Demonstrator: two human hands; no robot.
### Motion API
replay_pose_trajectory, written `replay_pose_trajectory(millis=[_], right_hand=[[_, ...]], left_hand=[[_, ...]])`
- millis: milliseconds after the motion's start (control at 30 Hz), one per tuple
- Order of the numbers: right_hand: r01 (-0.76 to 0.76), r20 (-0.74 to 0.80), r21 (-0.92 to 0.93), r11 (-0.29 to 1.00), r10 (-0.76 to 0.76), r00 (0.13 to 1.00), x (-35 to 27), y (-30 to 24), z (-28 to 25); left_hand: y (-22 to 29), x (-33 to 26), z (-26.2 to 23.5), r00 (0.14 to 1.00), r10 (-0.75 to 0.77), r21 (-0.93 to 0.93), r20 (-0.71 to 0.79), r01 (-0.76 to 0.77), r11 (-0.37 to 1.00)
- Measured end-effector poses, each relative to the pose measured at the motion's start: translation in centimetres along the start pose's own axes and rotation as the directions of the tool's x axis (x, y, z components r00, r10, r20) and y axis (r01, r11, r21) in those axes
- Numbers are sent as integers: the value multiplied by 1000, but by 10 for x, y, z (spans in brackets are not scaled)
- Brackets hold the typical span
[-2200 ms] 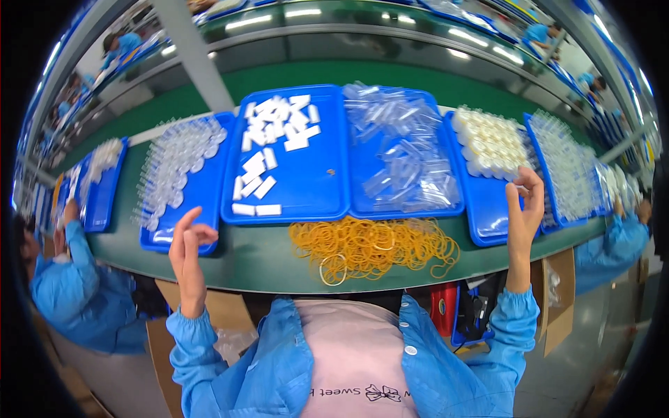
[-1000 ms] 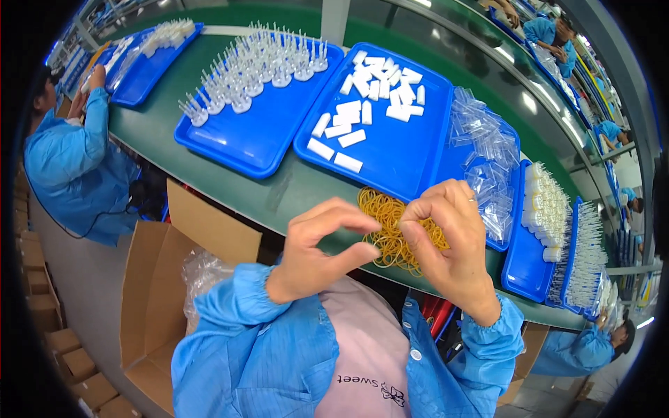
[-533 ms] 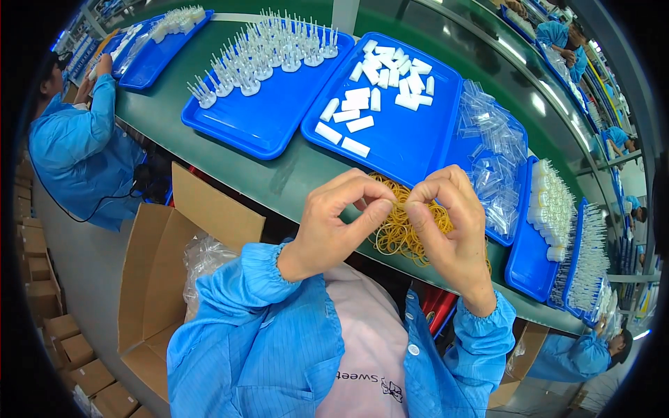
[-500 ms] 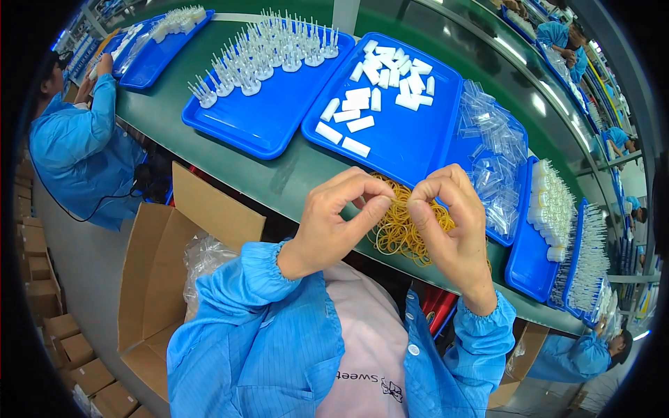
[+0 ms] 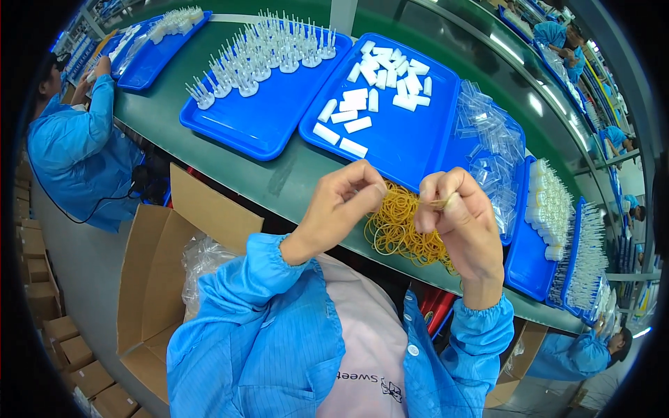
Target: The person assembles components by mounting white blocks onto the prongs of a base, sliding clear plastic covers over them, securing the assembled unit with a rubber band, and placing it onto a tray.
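Surface: green bench [image 5: 174, 122]
Far side: blue trays [image 5: 390, 143] in a row
Near edge: yellow rubber bands [image 5: 398, 230], heaped
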State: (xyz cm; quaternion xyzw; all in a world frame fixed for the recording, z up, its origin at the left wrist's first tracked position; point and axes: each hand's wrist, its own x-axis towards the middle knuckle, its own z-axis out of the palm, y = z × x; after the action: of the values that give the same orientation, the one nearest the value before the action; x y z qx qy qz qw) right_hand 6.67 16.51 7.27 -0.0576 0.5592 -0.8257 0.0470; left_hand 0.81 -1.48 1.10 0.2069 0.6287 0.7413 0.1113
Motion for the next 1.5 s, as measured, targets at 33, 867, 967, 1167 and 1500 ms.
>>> replay_pose_trajectory(millis=[33, 867, 967, 1167, 1500], right_hand=[[-1, 1, 0, 1000, 1, 1000, 1, -1, -1], [373, 381, -917, 139, 37, 924, 38, 72, 2], [432, 427, -901, -32, 103, 899, 51, 68, 0], [410, 407, -912, -15, -153, 900, 127, 38, -19], [377, 377, -926, 32, 165, 911, 184, 69, -42]], left_hand=[[1, 1, -1, 987, -145, -254, 68, 158, 954], [12, 12, -116, 973, 163, 569, -165, -41, 821], [12, 17, -146, 932, 257, 646, -256, -33, 762], [8, 33, -189, 906, 286, 749, -313, 50, 661], [-15, 86, -221, 939, 342, 991, -43, -4, 136]])
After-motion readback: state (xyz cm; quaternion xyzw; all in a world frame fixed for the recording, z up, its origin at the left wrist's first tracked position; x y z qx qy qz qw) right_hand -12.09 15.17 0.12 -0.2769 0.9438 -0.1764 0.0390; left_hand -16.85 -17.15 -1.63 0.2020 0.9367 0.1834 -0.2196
